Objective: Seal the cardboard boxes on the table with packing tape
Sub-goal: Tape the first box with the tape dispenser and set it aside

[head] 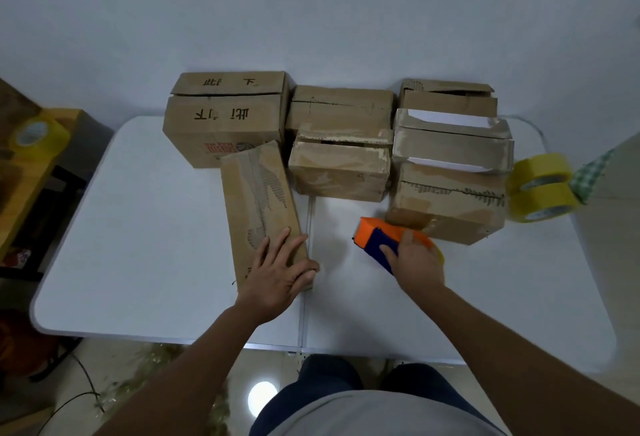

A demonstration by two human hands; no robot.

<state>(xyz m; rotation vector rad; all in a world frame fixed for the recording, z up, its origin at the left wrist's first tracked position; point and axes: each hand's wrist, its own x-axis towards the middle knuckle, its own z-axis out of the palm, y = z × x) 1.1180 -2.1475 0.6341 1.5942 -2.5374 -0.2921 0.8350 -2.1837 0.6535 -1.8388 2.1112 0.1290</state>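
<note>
Dim, bluish light w/ soft shadows. Round glare spot on the glossy tiled floor [262,397]. Wide-angle bend at the edges; the white folding table [138,227] rim curves. Slight blur throughout.

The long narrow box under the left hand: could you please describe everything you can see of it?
The long narrow box is brown cardboard, lying flat on the white table, its far end just in front of the large printed box. Its top is scuffed, with torn strips exposing corrugation. The left hand rests on its near end.
</note>
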